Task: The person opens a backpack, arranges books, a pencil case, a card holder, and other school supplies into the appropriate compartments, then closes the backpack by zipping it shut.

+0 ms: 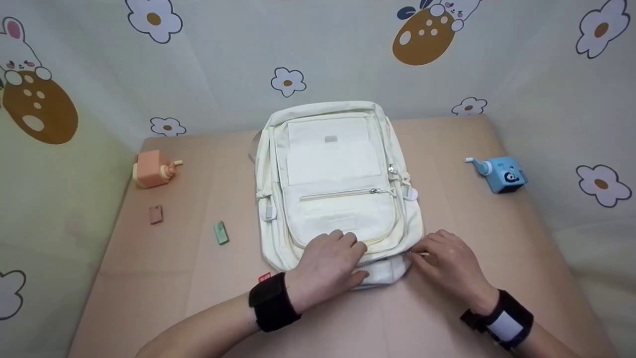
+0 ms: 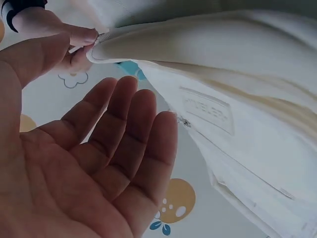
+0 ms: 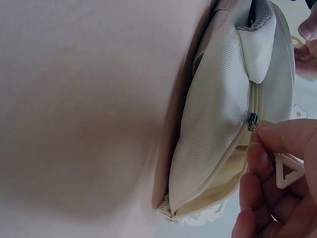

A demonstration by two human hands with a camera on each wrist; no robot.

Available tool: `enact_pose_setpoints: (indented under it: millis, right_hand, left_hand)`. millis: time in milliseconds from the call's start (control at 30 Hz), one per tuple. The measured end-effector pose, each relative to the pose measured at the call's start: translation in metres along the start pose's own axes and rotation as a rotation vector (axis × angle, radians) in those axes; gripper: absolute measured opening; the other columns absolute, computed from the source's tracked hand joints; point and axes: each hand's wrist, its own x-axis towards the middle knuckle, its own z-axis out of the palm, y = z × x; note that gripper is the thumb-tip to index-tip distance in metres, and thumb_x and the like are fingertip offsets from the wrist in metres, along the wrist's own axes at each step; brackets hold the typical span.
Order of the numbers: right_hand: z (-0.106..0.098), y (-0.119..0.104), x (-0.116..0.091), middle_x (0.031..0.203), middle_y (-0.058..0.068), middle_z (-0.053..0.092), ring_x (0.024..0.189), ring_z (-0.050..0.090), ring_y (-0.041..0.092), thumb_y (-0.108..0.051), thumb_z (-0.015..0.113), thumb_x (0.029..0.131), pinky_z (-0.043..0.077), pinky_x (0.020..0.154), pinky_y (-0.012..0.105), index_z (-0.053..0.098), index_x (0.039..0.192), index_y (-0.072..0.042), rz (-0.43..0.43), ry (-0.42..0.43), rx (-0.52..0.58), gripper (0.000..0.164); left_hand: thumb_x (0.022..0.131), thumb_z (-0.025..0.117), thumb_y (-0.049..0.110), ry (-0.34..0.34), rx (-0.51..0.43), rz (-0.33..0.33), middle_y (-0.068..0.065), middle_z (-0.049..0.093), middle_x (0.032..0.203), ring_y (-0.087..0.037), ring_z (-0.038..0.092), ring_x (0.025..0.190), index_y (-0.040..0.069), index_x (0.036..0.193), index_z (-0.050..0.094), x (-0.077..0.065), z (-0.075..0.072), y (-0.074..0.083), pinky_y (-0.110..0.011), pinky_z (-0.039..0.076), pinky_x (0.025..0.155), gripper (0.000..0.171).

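Observation:
A cream backpack (image 1: 330,164) lies on the table, its front pocket side up and its bottom towards me. Near its lower right corner my right hand (image 1: 449,263) pinches a zipper pull (image 3: 253,121) between thumb and forefinger. A pale triangular tab (image 3: 287,171) hangs by those fingers. Beside the slider, the zipped opening gapes and shows a yellowish lining (image 3: 225,178). My left hand (image 1: 330,263) is over the lower front of the bag, palm facing it and fingers loosely bent. Nothing is in that palm in the left wrist view.
An orange pencil sharpener with a crank (image 1: 153,169) stands at the far left, with a reddish-brown eraser (image 1: 156,214) and a green eraser (image 1: 221,232) nearer. A blue crank sharpener (image 1: 504,174) stands at the right. Patterned cloth (image 1: 228,64) surrounds the table.

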Motion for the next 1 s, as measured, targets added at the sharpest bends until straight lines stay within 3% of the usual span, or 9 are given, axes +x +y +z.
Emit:
enact_pose_setpoints:
  millis: [200, 333, 467, 800, 1000]
  right_hand:
    - [-0.001, -0.001, 0.0, 0.083, -0.016, 0.068, 0.078, 0.057, 0.002, -0.008, 0.091, 0.075, 0.047, 0.066, 0.026, 0.076, 0.087, -0.02, -0.035, 0.032, 0.004, 0.023]
    - [-0.001, -0.001, 0.0, 0.084, -0.015, 0.069, 0.079, 0.06, 0.003, -0.009, 0.09, 0.076, 0.048, 0.068, 0.027, 0.076, 0.087, -0.02, -0.06, 0.044, 0.005, 0.021]
    - [-0.002, 0.0, -0.001, 0.084, -0.015, 0.069, 0.079, 0.06, 0.003, -0.008, 0.091, 0.075, 0.048, 0.067, 0.027, 0.076, 0.087, -0.02, -0.055, 0.045, 0.003, 0.022]
    - [-0.005, 0.008, -0.002, 0.083, -0.014, 0.068, 0.08, 0.059, 0.004, -0.012, 0.09, 0.079, 0.049, 0.068, 0.028, 0.076, 0.089, -0.021, -0.007, -0.003, -0.045, 0.02]
    - [-0.011, 0.029, 0.0, 0.084, -0.009, 0.069, 0.08, 0.059, 0.009, -0.01, 0.088, 0.081, 0.048, 0.067, 0.032, 0.076, 0.09, -0.017, 0.108, 0.007, -0.057, 0.017]
  left_hand:
    - [0.085, 0.078, 0.049, -0.007, 0.082, 0.04, 0.003, 0.058, 0.082, -0.016, 0.055, 0.071, 0.016, 0.091, 0.064, 0.019, 0.012, 0.019, -0.029, 0.04, 0.052, 0.036]
    - [0.085, 0.079, 0.029, -0.03, 0.136, 0.04, 0.003, 0.056, 0.082, -0.016, 0.054, 0.07, 0.017, 0.09, 0.064, 0.023, 0.02, 0.022, -0.028, 0.039, 0.051, 0.019]
    - [0.08, 0.078, 0.016, -0.067, 0.143, 0.031, 0.002, 0.056, 0.08, -0.015, 0.053, 0.069, 0.017, 0.088, 0.062, 0.026, 0.021, 0.021, -0.027, 0.038, 0.049, 0.018]
    - [0.082, 0.076, 0.013, -0.068, 0.125, 0.024, 0.001, 0.056, 0.079, -0.016, 0.054, 0.068, 0.015, 0.088, 0.06, 0.026, 0.022, 0.019, -0.029, 0.04, 0.048, 0.017]
    - [0.081, 0.076, 0.011, -0.088, 0.107, 0.025, 0.001, 0.056, 0.078, -0.016, 0.054, 0.068, 0.014, 0.088, 0.06, 0.025, 0.023, 0.018, -0.029, 0.04, 0.048, 0.018]
